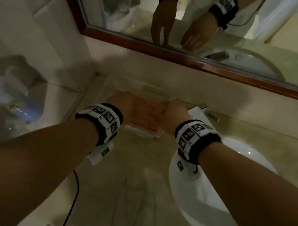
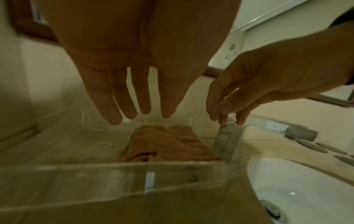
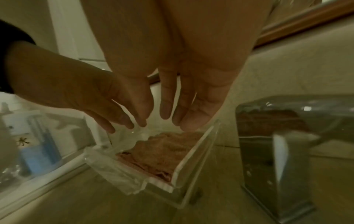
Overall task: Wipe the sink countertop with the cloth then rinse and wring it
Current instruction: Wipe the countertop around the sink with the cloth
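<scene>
Cloth (image 2: 166, 144) in clear tray (image 2: 114, 174), below both grips, fingers apart, touching nothing.

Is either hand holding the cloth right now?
No, the cloth lies in the clear box while the left hand and the right hand hover above it with fingers straight.

One sign can be read: the character 水 in dark strokes on the clear bottle (image 3: 28, 141) at the left of the right wrist view (its blue label beneath is too blurred to make out). The black-and-white wristbands (image 1: 104, 117) carry square coded patterns only, no legible writing.
</scene>
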### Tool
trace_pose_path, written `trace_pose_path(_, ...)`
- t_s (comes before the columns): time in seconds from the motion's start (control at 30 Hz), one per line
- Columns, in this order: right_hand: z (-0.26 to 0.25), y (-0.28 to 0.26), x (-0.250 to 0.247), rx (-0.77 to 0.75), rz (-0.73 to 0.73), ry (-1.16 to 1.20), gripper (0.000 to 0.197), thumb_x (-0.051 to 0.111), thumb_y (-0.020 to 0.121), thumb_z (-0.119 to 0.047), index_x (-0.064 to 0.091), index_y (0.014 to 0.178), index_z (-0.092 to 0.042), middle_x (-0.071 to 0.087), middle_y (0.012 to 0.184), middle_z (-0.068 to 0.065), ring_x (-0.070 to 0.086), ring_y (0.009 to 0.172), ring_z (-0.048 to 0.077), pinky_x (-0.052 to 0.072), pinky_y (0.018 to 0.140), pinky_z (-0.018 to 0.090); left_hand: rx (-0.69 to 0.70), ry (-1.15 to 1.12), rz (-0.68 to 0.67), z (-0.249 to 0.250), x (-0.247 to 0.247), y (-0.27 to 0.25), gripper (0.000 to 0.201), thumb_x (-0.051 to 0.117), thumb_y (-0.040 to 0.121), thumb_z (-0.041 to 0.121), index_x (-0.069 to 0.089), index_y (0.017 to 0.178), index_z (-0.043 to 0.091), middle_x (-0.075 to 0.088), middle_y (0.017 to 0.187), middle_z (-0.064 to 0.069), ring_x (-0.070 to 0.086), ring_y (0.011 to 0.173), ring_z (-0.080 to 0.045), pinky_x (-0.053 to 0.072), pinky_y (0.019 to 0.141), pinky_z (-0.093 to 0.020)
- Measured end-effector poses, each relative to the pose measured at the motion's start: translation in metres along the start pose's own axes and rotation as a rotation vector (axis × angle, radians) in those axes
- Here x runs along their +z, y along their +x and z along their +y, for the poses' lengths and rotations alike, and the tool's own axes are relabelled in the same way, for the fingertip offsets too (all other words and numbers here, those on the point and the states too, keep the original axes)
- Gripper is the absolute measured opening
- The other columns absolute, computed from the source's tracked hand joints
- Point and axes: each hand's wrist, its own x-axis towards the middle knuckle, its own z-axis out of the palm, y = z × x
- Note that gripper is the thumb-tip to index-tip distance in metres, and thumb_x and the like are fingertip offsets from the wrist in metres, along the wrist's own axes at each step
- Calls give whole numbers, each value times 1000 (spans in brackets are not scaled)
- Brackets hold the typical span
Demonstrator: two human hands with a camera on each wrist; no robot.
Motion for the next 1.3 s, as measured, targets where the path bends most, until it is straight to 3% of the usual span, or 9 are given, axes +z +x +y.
trace_pose_path(0.13, -10, 21, -2, 22, -51, -34, 28, 39, 97, -13, 59, 114, -3, 63, 112, 16, 57, 90, 30, 39, 70, 28, 16, -33, -74, -16, 15, 27, 35, 58, 95, 23, 59, 129, 18, 59, 128, -9, 60, 110, -30, 45, 81, -30)
trace_pose_path(0.2, -15, 27, 1, -4, -74, 4, 31, 42, 97, -19, 57, 121, -5, 60, 118, 14, 57, 103, 32, 39, 74, 29, 41, -68, -103, -20, 25, 40, 43, 59, 89, 51, 57, 128, 32, 59, 126, -3, 61, 103, -25, 45, 76, -27)
trace_pose_path(0.27, -21, 37, 9, -43, -82, 26, 38, 48, 94, -34, 56, 124, -13, 60, 122, 11, 57, 109, 31, 45, 82, 31, 39, -40, -59, -22, 30, 48, 58, 60, 77, 66, 55, 120, 27, 62, 113, -1, 61, 90, -20, 46, 66, -26)
trace_pose_path(0.37, -21, 52, 26, -44, -35, 17, 52, 54, 82, -57, 54, 127, -31, 59, 122, 4, 58, 109, 28, 51, 90, 40, 62, 51, -70, -22, 34, 56, 39, 56, 85, 54, 56, 122, 40, 57, 120, -4, 60, 97, -28, 53, 81, -35)
trace_pose_path(0.47, -17, 59, 36, -9, 47, 5, 40, 54, 90, -44, 55, 127, -31, 57, 122, 5, 55, 111, 30, 49, 87, 37, 101, 79, -46, -16, 31, 52, 31, 55, 90, 41, 61, 121, 43, 61, 120, -7, 63, 102, -32, 54, 90, -43)
trace_pose_path(0.7, -22, 67, 43, 48, 100, -18, 25, 48, 91, -39, 66, 108, -33, 67, 98, 2, 65, 85, 29, 49, 65, 31, 106, 69, -31, -11, 27, 43, 11, 69, 81, 30, 74, 88, 23, 73, 89, -4, 63, 73, -22, 49, 66, -30)
trace_pose_path(0.93, -13, 26, 40, 26, 147, 99, 35, 52, 85, -42, 60, 117, -29, 64, 104, 4, 61, 85, 27, 50, 67, 32, 190, -231, 103, -10, 30, 10, 21, 65, 86, 18, 77, 103, 20, 75, 98, -6, 68, 88, -27, 57, 82, -38)
trace_pose_path(1.07, -13, -13, 47, -38, 252, 138, 39, 49, 84, -46, 58, 120, -33, 64, 106, 4, 63, 88, 28, 50, 66, 31, 261, -304, 174, -6, 29, -29, 16, 64, 87, 13, 76, 97, 20, 68, 89, 0, 62, 84, -17, 40, 66, -14)
trace_pose_path(1.3, -11, -101, 70, -121, 357, 145, 32, 50, 87, -40, 57, 103, -14, 60, 102, 8, 59, 92, 32, 38, 65, 31, 232, -375, 356, -3, 66, -113, 49, 72, 84, 21, 59, 132, 21, 57, 127, -12, 62, 100, -26, 49, 90, -34)
